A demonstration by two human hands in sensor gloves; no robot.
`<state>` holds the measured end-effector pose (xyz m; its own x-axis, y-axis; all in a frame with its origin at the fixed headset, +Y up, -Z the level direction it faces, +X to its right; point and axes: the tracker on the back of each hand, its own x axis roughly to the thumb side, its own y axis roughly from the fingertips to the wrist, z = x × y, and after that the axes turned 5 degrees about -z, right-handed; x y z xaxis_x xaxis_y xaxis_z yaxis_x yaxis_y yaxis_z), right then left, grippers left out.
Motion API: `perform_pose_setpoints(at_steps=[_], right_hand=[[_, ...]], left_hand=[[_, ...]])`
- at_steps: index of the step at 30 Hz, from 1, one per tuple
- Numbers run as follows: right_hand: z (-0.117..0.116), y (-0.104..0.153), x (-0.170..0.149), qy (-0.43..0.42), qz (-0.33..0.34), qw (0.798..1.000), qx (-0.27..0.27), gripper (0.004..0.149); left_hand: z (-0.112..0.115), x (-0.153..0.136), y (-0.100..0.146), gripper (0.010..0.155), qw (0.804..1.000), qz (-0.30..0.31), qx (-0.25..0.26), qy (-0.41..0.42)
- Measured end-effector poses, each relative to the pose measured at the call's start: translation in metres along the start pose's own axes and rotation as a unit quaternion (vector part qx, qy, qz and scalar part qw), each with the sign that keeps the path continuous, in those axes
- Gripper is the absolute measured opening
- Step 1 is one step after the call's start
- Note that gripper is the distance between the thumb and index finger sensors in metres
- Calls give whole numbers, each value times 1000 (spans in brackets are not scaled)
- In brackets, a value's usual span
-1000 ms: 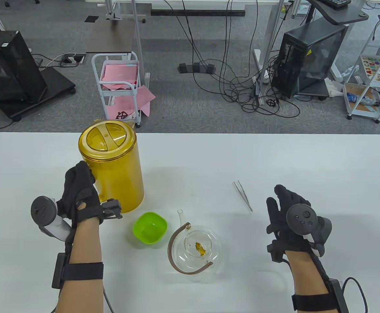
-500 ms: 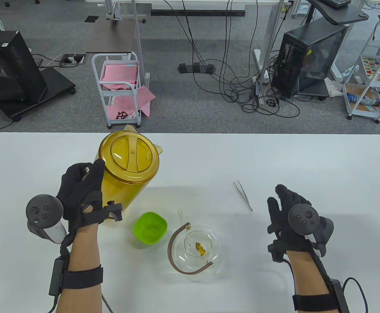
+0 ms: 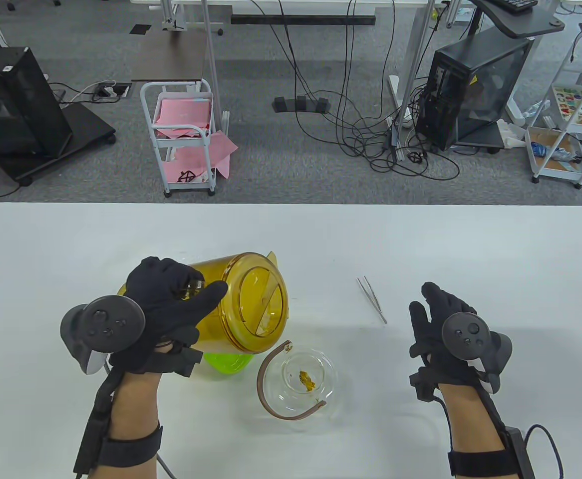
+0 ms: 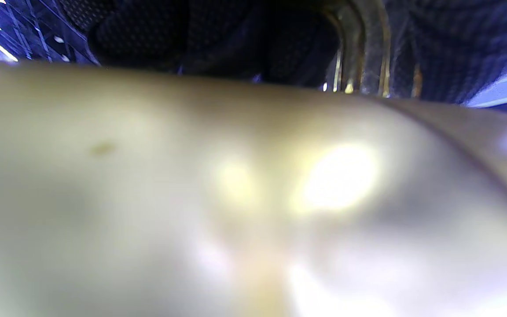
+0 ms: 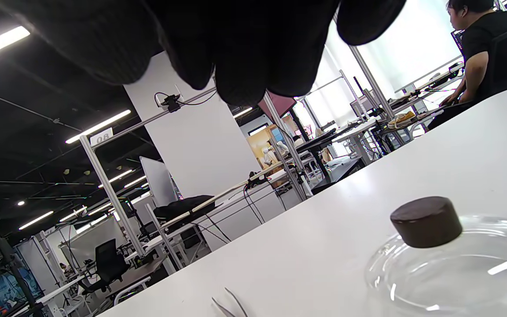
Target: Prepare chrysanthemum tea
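My left hand (image 3: 183, 294) grips the handle of the amber plastic pitcher (image 3: 253, 312) and holds it tipped on its side above the table, lid facing the glass teapot (image 3: 321, 396). The teapot has a brown hoop handle and a yellow chrysanthemum (image 3: 307, 380) at its bottom. In the left wrist view the pitcher wall (image 4: 236, 198) fills the frame in a blur. My right hand (image 3: 428, 312) hovers with relaxed fingers and holds nothing. Below it, the right wrist view shows a glass lid (image 5: 456, 273) with a brown knob.
A green bowl (image 3: 226, 362) sits mostly hidden under the tilted pitcher. Metal tweezers (image 3: 372, 299) lie on the white table (image 3: 470, 239) left of my right hand. A seated person (image 5: 482, 48) works at a far desk.
My left hand has lifted the pitcher from upright at the back left, swung it right and towards me, and tipped it over towards the teapot. The right hand has stayed still.
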<state>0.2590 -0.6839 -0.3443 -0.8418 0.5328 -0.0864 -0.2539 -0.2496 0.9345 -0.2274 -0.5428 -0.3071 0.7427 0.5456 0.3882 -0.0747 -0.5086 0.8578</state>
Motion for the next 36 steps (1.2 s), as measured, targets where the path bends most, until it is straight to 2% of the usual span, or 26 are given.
perform_pose_setpoints(at_steps=[7, 14, 22, 36], right_hand=[[0, -1, -1, 1, 0, 1000, 2, 59], [0, -1, -1, 1, -1, 1000, 2, 58], [0, 0, -1, 2, -2, 1000, 2, 58], [1, -1, -1, 2, -2, 1000, 3, 57]], left_hand=[[17, 13, -4, 54, 995, 42, -86, -16], [37, 32, -2, 54, 986, 80, -127, -71], [56, 46, 0, 54, 978, 107, -153, -95], [57, 51, 2, 53, 975, 120, -156, -104]])
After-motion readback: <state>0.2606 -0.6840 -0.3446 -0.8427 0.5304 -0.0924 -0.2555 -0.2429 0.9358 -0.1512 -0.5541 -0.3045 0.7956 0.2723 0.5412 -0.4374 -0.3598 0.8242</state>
